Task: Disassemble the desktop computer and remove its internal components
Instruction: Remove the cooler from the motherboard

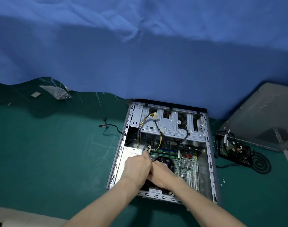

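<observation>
An open desktop case [209,154] lies flat on a green mat, its side panel off. Inside are a green motherboard [187,161], RAM sticks [164,152], a round black CPU fan [165,161], a silver drive cage [169,126] with yellow and black power cables [146,120], and a silver power supply [130,153] at the left. My left hand [137,166] and my right hand [161,174] meet over the left edge of the CPU fan, fingers curled together. What they pinch is hidden by the hands.
The grey side panel [262,115] lies at the right. A removed black part with coiled cables [238,153] sits beside the case. A loose black cable [110,128] trails left of the case. A plastic bag [61,93] lies far left. Small screws [222,181] rest at the right.
</observation>
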A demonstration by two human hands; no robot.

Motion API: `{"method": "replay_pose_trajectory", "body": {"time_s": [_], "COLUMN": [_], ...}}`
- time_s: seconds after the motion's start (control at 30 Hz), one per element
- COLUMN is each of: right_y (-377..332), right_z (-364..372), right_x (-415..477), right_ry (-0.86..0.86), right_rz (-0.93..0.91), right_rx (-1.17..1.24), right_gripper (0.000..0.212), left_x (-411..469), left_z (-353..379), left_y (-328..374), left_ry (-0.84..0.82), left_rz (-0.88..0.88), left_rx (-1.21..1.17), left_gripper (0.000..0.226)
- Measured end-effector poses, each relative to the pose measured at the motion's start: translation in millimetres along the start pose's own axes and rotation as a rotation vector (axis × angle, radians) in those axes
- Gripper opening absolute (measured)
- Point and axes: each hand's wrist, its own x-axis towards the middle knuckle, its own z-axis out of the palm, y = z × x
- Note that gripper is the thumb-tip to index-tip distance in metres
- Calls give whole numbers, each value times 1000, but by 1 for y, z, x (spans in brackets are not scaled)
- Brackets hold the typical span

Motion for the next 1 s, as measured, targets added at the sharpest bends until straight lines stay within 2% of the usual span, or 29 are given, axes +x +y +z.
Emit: {"method": "replay_pose_trajectory", "body": {"time_s": [0.07,0.13,0.23,0.33,0.4,0.43,0.5,0.53,0.6,0.7,0.77,0.83,0.9,0.93,1.0], "right_y": [-3,-4,-2,-1,0,0,0,0,1,11,24,44,59,62,64], "right_z": [3,4,4,-2,-1,2,8,10,10,10,6,3,2,3,10], "right_x": [-1,-2,0,2,1,-1,-4,-3,0,3,1,0,1,3,10], "right_ry": [70,72,2,-40,-66,-60,-7,12,13,21,132,219,151,96,34], "right_rz": [29,48,42,25,-6,-30,-46,-37,-45,-8,97,216,283,300,311], "right_rx": [-27,-30,-6,35,40,37,20,17,18,13,37,-64,-150,-156,-166], "right_gripper": [30,29,27,22,23,21,4,14,20,29,50,84,113,120,121], "left_x": [5,9,8,-4,-6,-5,-3,-1,5,11,12,13,16,18,22], "left_z": [-3,-6,-10,-4,5,8,8,8,8,4,-1,-6,-10,-11,-9], "left_y": [5,11,10,7,3,1,-1,-1,0,-3,-7,-14,-24,-28,-33], "left_ry": [-19,-50,-85,-9,-2,-15,-56,-69,-112,-158,-147,-89,-3,43,128], "left_rz": [-184,-279,-220,7,97,62,-114,-200,-327,-401,-403,-415,-414,-409,-376], "left_rx": [-130,-201,-125,83,119,81,-30,-81,-173,-262,-264,-253,-256,-280,-316], "left_gripper": [27,26,25,23,23,24,24,24,24,26,26,21,21,26,33]}}
